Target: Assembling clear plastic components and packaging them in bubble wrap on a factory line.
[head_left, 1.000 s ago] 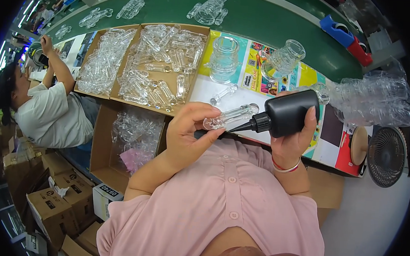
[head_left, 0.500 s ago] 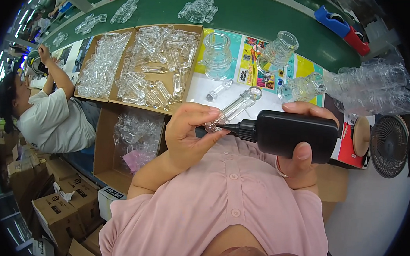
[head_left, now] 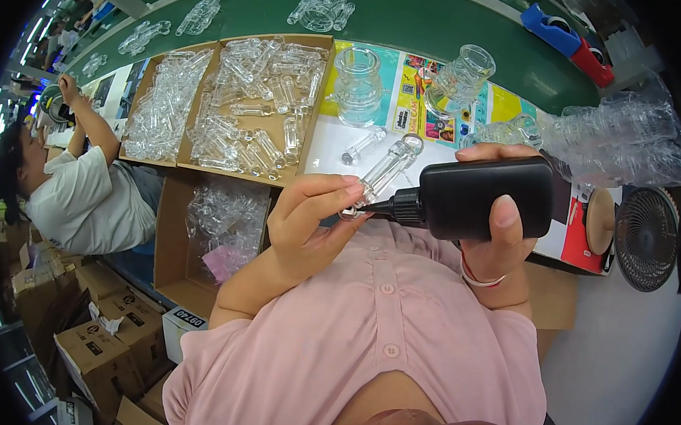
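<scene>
My left hand (head_left: 309, 225) pinches the near end of a clear tube-shaped piece (head_left: 389, 167) between thumb and fingers. The tube slants away toward the far right and has a round knob at its far end. Wrapped in my right hand (head_left: 501, 240) is a black squeeze bottle (head_left: 484, 195), lying on its side with its tapered nozzle to the left. The nozzle tip is at the pinched end of the tube; whether liquid comes out is too small to tell. A shorter clear tube (head_left: 363, 146) lies on the white surface just beyond.
Cardboard trays (head_left: 269, 178) of clear tubes stand at the left. Wider clear vessels (head_left: 357, 90) stand on a printed sheet, with wrapped ones (head_left: 629, 147) stacked at right. A fan (head_left: 647, 238) and tape dispenser (head_left: 569, 44) are farther right. A co-worker (head_left: 87, 199) sits at far left.
The bottle has shifted a little left and tilted slightly in my right hand. The tube and my left hand have moved slightly left, the nozzle tip staying at the pinched end.
</scene>
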Tool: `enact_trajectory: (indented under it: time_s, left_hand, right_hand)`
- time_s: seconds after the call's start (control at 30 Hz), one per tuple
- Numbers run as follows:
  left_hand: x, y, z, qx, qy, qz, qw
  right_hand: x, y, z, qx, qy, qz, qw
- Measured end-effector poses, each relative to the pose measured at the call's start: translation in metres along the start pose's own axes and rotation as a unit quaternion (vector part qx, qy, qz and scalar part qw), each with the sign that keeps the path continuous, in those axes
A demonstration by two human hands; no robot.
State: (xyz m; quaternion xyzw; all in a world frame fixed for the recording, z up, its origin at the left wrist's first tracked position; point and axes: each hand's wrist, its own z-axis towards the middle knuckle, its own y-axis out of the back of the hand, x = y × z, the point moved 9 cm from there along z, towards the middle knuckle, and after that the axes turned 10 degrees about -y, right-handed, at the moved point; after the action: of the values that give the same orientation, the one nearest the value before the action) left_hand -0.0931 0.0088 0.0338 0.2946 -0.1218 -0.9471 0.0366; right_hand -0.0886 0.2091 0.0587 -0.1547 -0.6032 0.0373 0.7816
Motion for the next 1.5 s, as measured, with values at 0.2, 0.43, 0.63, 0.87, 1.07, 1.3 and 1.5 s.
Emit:
enact_trajectory:
  time_s: [0.2,0.43,0.63,0.87,1.07,1.3,1.5]
  left_hand:
    - [-0.007,-0.003,0.007,0.042,-0.027,0.043,0.998]
    - [-0.005,-0.002,0.009,0.053,-0.033,0.061,0.996]
    - [0.01,-0.005,0.004,0.065,0.053,0.012,0.996]
    - [0.042,-0.022,-0.026,-0.006,0.327,-0.315,0.891]
    - [0.046,-0.035,-0.032,0.013,0.392,-0.462,0.796]
    - [0.047,-0.028,-0.031,-0.002,0.376,-0.434,0.819]
    - [0.047,-0.022,-0.027,-0.01,0.347,-0.369,0.862]
  right_hand:
    - [0.006,0.004,0.0,0.029,0.011,-0.066,0.997]
    - [0.017,-0.01,-0.015,0.129,0.098,-0.045,0.986]
    - [0.035,-0.031,-0.034,0.189,0.272,-0.18,0.926]
    - [0.038,-0.034,-0.046,0.174,0.321,-0.224,0.903]
    - [0.039,-0.034,-0.059,0.171,0.408,-0.16,0.882]
    - [0.036,-0.042,-0.064,0.173,0.447,-0.181,0.859]
    - [0.039,-0.04,-0.062,0.123,0.443,-0.19,0.868]
